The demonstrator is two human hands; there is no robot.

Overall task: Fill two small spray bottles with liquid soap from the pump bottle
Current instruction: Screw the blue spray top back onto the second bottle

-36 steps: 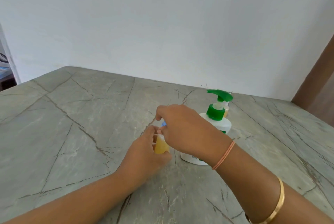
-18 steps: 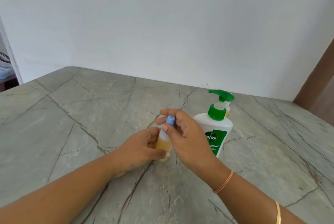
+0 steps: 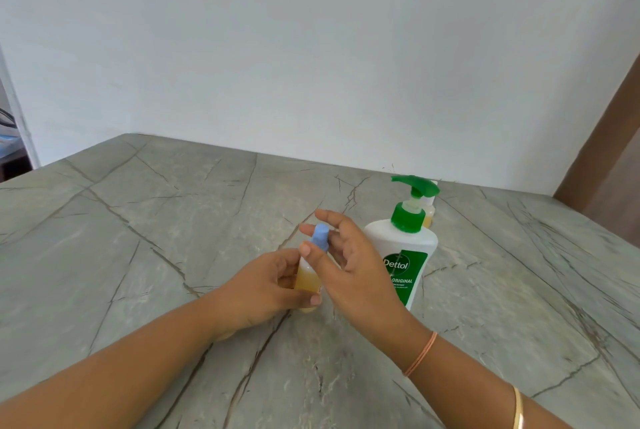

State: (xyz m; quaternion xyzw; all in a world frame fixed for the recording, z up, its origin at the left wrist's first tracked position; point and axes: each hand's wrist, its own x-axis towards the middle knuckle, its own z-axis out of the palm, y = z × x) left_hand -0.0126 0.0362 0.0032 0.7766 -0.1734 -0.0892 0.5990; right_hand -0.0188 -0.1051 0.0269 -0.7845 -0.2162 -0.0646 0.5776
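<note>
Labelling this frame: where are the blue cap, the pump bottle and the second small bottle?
blue cap [image 3: 320, 237], head view, its side.
pump bottle [image 3: 401, 248], head view, white shoulder.
second small bottle [image 3: 428, 217], head view, its amber body behind the pump.

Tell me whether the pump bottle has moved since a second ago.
Cannot tell. The pump bottle keeps its spot beside the same forked crack in the table; its small shift in frame matches the camera's own drift.

Head-worn view, forward and down, close over the countertop [image 3: 145, 255].
</note>
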